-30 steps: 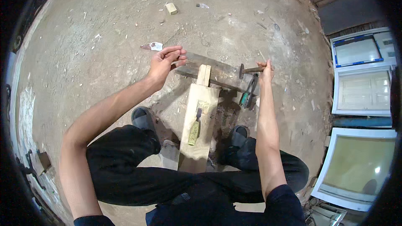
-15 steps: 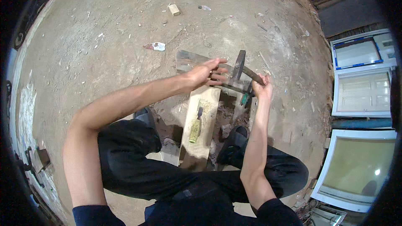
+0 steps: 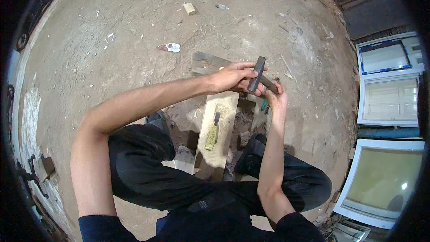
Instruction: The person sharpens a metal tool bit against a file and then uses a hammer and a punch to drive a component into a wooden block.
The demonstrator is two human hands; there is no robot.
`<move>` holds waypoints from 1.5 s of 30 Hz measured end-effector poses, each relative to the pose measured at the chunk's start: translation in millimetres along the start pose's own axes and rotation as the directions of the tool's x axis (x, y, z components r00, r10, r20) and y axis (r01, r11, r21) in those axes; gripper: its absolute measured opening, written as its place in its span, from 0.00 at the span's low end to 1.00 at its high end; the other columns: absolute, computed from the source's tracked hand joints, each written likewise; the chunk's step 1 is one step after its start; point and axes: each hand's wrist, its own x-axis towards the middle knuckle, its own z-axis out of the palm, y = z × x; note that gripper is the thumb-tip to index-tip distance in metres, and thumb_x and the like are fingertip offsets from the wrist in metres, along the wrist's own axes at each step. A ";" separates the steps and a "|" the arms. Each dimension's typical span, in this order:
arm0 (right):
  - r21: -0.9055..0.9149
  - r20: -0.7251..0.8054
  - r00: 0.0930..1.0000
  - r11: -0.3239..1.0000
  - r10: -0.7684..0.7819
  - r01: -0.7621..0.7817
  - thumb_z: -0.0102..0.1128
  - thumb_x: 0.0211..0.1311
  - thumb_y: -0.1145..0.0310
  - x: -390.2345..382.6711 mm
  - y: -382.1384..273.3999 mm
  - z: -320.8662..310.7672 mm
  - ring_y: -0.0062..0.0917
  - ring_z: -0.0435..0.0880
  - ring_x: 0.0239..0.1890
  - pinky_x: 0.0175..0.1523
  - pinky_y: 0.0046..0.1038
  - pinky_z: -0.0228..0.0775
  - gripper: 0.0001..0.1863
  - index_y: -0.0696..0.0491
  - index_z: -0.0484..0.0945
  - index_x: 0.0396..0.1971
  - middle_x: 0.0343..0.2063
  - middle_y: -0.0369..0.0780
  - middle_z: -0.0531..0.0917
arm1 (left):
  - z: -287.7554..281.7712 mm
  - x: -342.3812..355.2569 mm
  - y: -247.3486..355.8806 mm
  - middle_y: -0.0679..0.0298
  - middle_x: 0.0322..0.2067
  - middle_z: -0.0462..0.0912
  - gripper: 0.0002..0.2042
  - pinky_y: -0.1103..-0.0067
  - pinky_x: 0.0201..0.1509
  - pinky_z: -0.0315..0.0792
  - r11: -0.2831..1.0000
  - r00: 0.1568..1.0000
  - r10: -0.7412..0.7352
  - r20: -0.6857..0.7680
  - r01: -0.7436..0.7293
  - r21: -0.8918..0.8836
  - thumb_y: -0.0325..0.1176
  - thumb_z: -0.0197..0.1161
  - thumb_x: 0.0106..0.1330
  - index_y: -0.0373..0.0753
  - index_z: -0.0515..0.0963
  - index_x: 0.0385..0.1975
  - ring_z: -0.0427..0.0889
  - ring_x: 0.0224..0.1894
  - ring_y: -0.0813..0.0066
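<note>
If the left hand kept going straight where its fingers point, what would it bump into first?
Probably the hammer, gripped by the right hand: its dark head overlaps the left hand in this view. They may already be touching; depth is hard to judge.

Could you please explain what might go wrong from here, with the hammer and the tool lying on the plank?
The left hand is close around the hammer head, so its fingers might get pinched or knocked if the handle slips in the right hand.

The chisel lies loose on the plank; a jolt could perhaps send it off the edge, toward a foot beside it.
</note>
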 end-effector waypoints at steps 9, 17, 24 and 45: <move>-0.178 0.519 0.854 0.977 -0.012 0.122 0.43 0.73 0.65 -12.1 -6.8 5.5 0.23 0.72 0.34 0.56 0.37 0.66 0.20 0.51 0.64 0.17 0.16 0.35 0.66 | 13.1 -1.5 7.9 0.53 0.40 0.81 0.20 0.70 0.58 0.75 0.988 0.993 0.114 -0.036 -0.117 -0.103 0.37 0.42 0.75 0.33 0.61 0.61 0.82 0.46 0.69; -0.666 0.606 0.768 0.660 0.208 0.346 0.47 0.66 0.45 -98.0 30.4 78.7 0.40 0.72 0.53 0.60 0.47 0.67 0.25 0.56 0.75 0.38 0.45 0.53 0.76 | -22.2 -5.8 16.9 0.63 0.28 0.77 0.23 0.72 0.50 0.77 0.895 0.984 0.175 -0.028 -0.171 -0.413 0.36 0.36 0.72 0.35 0.60 0.65 0.79 0.33 0.77; -0.871 0.490 0.729 0.298 0.477 0.391 0.48 0.65 0.45 -97.8 -4.1 75.1 0.30 0.76 0.14 0.15 0.24 0.67 0.35 0.64 0.68 0.56 0.32 0.59 0.80 | -28.6 -8.0 23.8 0.65 0.25 0.76 0.25 0.72 0.48 0.77 0.925 0.988 0.152 0.025 -0.133 -0.355 0.36 0.36 0.71 0.34 0.59 0.66 0.78 0.30 0.78; -0.263 -0.163 0.879 -0.878 0.449 0.400 0.66 0.58 0.55 -88.2 31.6 116.5 0.27 0.81 0.44 0.50 0.32 0.72 0.29 0.58 0.74 0.54 0.42 0.48 0.83 | -28.2 -19.2 -17.8 0.47 0.53 0.75 0.31 0.63 0.61 0.70 0.037 0.977 -0.209 -0.049 0.058 0.998 0.39 0.54 0.68 0.42 0.53 0.70 0.75 0.56 0.53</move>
